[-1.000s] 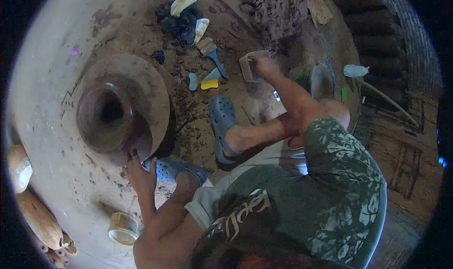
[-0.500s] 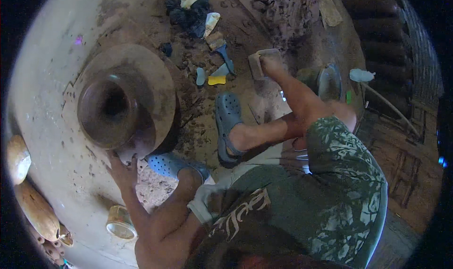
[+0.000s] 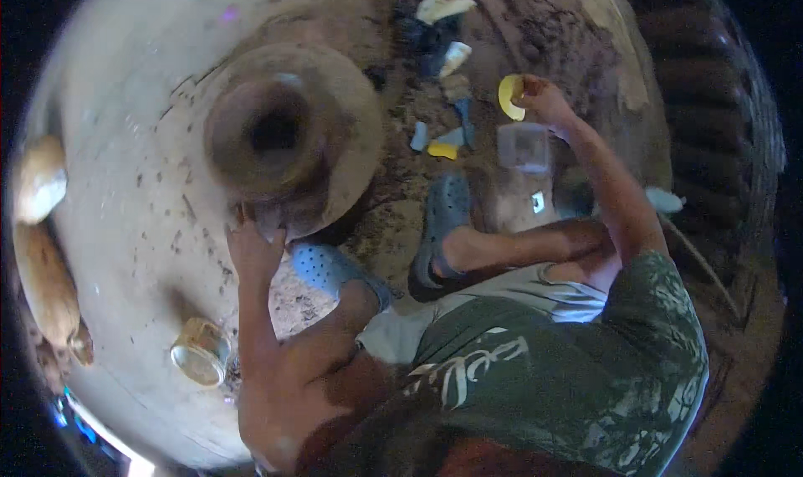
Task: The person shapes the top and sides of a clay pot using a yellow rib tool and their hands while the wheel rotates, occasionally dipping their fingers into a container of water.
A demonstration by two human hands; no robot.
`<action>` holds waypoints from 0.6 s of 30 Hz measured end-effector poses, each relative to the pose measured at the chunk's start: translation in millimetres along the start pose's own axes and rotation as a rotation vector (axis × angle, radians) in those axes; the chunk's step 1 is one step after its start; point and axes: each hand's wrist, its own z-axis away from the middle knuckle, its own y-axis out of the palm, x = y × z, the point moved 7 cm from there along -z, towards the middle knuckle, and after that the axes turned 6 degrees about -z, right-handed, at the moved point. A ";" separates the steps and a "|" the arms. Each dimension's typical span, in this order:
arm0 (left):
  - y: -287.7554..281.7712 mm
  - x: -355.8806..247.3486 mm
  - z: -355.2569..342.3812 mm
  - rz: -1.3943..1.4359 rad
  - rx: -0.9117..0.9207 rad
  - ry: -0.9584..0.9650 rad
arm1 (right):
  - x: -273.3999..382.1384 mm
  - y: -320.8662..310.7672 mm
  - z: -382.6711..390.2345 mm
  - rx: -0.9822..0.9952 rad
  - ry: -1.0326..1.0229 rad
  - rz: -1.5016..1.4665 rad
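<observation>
Left hand (image 3: 255,251): fingers spread, nothing visibly held; it sits at the near edge of the round disc (image 3: 355,109), and whether it touches cannot be told.
Right hand (image 3: 544,100): pinches a curved yellow piece (image 3: 507,99) at one side; a loose pinch could let it slip.
Brown pot (image 3: 234,163): stands upright on the disc, just beyond the left hand; if its wall is soft, a stray fingertip could dent it.
Clear container (image 3: 524,151): just below the right hand, nearer the person; a dropping wrist could knock it over.
Blue clog (image 3: 318,268): just right of the left hand, toe near the disc; a shifted foot could jolt the disc and unsettle the pot.
</observation>
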 end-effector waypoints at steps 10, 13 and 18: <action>-15.1 -24.9 24.2 0.213 -0.209 0.062 | 275.0 208.1 10.9 0.359 -0.357 -0.484; 0.9 -49.2 37.5 0.173 -0.146 0.116 | 304.9 259.1 15.8 0.388 -0.410 -0.492; 15.8 -64.6 53.7 0.209 -0.134 0.181 | 341.1 309.6 28.9 0.282 -0.664 0.234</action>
